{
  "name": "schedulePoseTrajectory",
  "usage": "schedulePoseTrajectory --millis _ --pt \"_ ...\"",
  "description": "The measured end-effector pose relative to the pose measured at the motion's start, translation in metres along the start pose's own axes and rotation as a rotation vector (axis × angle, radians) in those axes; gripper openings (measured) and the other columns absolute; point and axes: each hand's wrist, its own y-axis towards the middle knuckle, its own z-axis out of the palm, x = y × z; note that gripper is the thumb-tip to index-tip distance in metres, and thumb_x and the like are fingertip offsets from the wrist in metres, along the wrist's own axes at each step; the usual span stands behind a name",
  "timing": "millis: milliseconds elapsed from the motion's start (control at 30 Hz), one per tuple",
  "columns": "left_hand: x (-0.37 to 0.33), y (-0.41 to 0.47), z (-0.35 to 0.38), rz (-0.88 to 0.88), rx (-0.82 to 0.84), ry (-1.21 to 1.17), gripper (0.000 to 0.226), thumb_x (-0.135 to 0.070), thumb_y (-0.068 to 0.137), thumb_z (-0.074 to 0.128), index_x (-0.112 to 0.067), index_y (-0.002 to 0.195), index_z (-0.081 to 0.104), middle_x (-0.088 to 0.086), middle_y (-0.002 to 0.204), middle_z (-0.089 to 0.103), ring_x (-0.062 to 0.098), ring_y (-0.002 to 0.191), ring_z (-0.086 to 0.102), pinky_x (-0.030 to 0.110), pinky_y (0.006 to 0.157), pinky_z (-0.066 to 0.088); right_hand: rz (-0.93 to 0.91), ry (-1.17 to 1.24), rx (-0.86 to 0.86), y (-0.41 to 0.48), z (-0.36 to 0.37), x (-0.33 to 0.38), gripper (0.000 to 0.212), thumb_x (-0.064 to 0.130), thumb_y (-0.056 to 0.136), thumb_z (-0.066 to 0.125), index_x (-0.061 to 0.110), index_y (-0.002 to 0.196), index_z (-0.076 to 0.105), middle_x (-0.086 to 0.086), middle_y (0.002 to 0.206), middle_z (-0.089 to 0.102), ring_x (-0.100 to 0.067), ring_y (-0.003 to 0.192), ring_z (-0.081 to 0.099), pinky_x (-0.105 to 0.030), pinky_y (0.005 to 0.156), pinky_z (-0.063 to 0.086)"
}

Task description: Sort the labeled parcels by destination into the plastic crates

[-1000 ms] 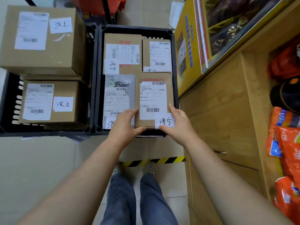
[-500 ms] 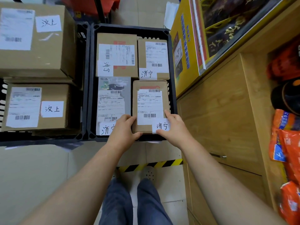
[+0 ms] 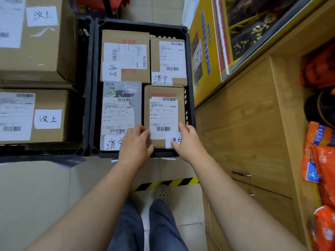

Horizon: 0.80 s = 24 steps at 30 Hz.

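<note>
my left hand (image 3: 135, 145) and right hand (image 3: 188, 142) grip the near corners of the small parcel (image 3: 163, 113), down in the black crate (image 3: 141, 25) beside the grey mailer (image 3: 121, 98); i'd seat it flat, label up, before letting go.

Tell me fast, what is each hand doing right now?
Left hand: grips the near left corner of the small box.
Right hand: grips the same box at its near right corner.
</note>
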Motion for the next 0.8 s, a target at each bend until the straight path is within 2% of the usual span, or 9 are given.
schedulePoseTrajectory --millis 133,333,500,667,800 --pt "0.003 0.002 0.000 0.014 -0.053 0.019 0.049 -0.029 0.079 0.078 -0.011 0.123 0.064 0.009 0.125 0.054 0.032 0.113 0.045 0.044 0.096 0.039 -0.095 -0.096 -0.077 -0.003 -0.003 0.000 0.075 0.032 0.095 0.063 0.026 0.157 0.021 0.002 0.160 0.014 -0.019 0.145 0.023 -0.040 0.112 0.039" --pt "0.003 0.005 0.009 0.011 -0.097 0.091 0.055 -0.034 0.073 0.082 -0.015 0.122 0.065 0.014 0.135 0.050 0.036 0.122 0.040 0.053 0.099 0.037 -0.142 -0.248 -0.069 0.003 -0.001 0.004 0.074 0.036 0.095 0.063 0.023 0.156 0.023 -0.002 0.156 0.007 -0.021 0.144 0.010 -0.043 0.114 0.037" --pt "0.006 0.005 0.012 0.019 -0.100 0.181 0.054 -0.040 0.072 0.081 -0.018 0.119 0.065 0.012 0.138 0.049 0.034 0.122 0.038 0.051 0.099 0.033 -0.139 -0.323 -0.039 0.004 0.002 0.005 0.073 0.037 0.096 0.061 0.023 0.155 0.021 -0.003 0.156 0.003 -0.024 0.142 0.010 -0.044 0.113 0.036" --pt "0.001 0.007 0.009 -0.008 -0.067 0.213 0.056 -0.047 0.082 0.069 -0.024 0.131 0.057 0.009 0.148 0.036 0.033 0.131 0.033 0.049 0.105 0.025 -0.134 -0.318 -0.061 0.002 -0.003 0.012 0.070 0.036 0.095 0.061 0.021 0.153 0.024 -0.005 0.156 0.005 -0.025 0.141 0.011 -0.043 0.113 0.035" --pt "0.007 0.006 0.008 0.031 -0.063 0.230 0.057 -0.050 0.083 0.068 -0.026 0.132 0.055 0.007 0.150 0.033 0.031 0.131 0.030 0.048 0.106 0.024 -0.128 -0.321 -0.049 0.000 0.003 0.010 0.072 0.036 0.094 0.062 0.022 0.153 0.023 -0.004 0.156 0.003 -0.026 0.142 0.009 -0.043 0.114 0.034"
